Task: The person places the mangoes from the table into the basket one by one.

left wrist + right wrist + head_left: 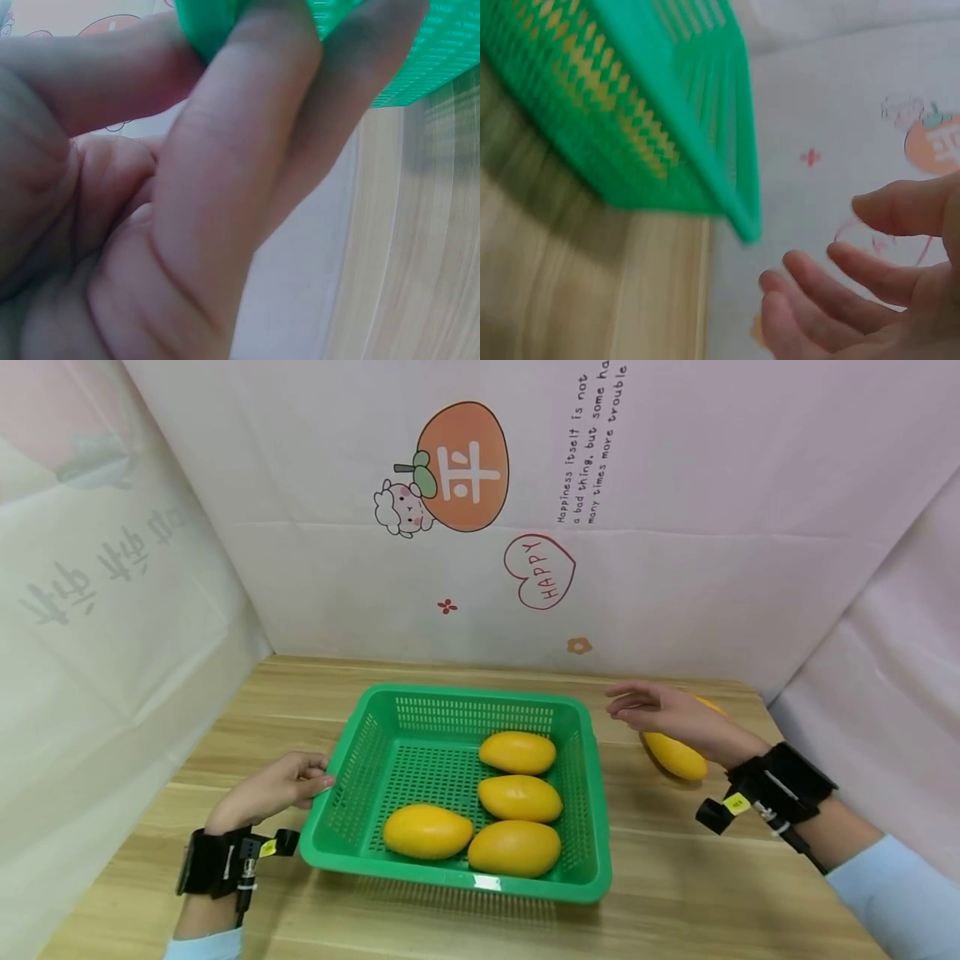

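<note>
A green plastic basket [427, 768] stands on the table, holding several yellow mangoes [517, 753] toward its right side and front. My left hand [273, 789] pinches the basket's left rim between thumb and fingers; the left wrist view shows the fingers [217, 150] against the green edge. To the right of the basket, my right hand [678, 718] hovers with nothing in it, its fingers loosely spread and apart from the rim. Under that hand lies yellow fruit [677, 758], partly covered by it; whether it is one mango or two I cannot tell.
The wooden table [675, 868] runs up to a printed white cloth [337, 593] at the back. More white cloth hangs on the left and right sides. Each wrist carries a black strap [783, 783] with a small camera.
</note>
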Demonstrator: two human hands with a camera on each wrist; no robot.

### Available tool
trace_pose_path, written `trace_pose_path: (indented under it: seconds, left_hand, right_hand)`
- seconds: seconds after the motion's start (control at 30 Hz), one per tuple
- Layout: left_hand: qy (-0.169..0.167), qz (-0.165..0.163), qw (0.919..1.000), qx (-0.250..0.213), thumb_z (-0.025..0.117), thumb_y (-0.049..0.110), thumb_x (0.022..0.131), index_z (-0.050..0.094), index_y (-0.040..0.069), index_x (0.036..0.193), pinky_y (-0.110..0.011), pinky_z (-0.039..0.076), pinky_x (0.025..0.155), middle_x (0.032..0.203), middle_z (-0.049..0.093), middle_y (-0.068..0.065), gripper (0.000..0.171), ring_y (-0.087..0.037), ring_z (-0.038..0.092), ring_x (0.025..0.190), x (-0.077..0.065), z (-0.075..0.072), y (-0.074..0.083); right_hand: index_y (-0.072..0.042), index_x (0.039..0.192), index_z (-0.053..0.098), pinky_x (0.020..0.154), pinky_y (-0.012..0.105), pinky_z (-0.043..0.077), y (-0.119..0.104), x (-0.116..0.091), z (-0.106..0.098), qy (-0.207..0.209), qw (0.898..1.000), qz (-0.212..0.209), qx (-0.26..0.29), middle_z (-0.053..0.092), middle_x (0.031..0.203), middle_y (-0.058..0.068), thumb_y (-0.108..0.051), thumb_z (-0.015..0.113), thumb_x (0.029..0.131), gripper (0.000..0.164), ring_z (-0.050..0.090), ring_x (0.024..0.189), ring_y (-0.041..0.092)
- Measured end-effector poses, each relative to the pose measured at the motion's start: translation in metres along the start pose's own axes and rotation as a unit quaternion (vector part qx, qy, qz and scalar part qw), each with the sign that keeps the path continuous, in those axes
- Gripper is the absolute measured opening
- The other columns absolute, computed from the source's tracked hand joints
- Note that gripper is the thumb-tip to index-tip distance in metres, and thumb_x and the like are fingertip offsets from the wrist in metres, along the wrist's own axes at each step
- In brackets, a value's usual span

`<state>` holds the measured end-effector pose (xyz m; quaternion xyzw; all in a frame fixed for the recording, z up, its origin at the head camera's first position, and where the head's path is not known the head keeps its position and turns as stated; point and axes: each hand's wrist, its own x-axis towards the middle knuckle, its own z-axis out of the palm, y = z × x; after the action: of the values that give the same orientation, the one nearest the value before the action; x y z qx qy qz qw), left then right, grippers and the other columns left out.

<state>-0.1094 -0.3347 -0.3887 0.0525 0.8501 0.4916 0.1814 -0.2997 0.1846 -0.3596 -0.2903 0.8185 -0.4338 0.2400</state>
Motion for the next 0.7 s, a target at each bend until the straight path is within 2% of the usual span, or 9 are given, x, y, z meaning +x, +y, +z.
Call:
trace_pose_path:
  seconds: [0.13, 0.43, 0.7]
  left_hand:
    - [0.001, -0.001, 1.0, 0.0, 0.052, 0.016, 0.1, 0.055, -0.008, 0.114, -0.037, 0.061, 0.077, 0.095, 0.068, -0.017, 0.029, -0.026, 0.067, 0.087, 0.001, 0.0, 0.0]
    - [0.003, -0.005, 1.0, -0.005, 0.052, 0.015, 0.1, 0.055, -0.008, 0.115, -0.036, 0.061, 0.077, 0.095, 0.068, -0.017, 0.028, -0.028, 0.066, 0.087, 0.001, 0.001, -0.001]
    - [0.0, -0.001, 1.0, -0.003, 0.052, 0.014, 0.099, 0.055, -0.009, 0.112, -0.036, 0.061, 0.077, 0.092, 0.067, -0.017, 0.026, -0.023, 0.065, 0.082, 0.002, 0.001, 0.0]
  right_hand:
    - [-0.002, 0.14, 0.038, 0.103, 0.06, 0.041, 0.015, -0.003, -0.011, 0.023, 0.999, 0.019, -0.033, 0.049, 0.135, 0.025, -0.028, 0.051, 0.1, 0.049, 0.045, 0.125, 0.039]
    - [0.005, 0.143, 0.032, 0.103, 0.064, 0.039, 0.042, -0.004, -0.024, 0.051, 0.996, 0.059, -0.041, 0.041, 0.138, 0.035, -0.021, 0.048, 0.102, 0.051, 0.039, 0.127, 0.047]
    - [0.011, 0.138, 0.037, 0.092, 0.063, 0.046, 0.062, -0.005, -0.027, 0.09, 0.987, 0.065, -0.119, 0.043, 0.133, 0.039, -0.021, 0.054, 0.098, 0.054, 0.042, 0.121, 0.052]
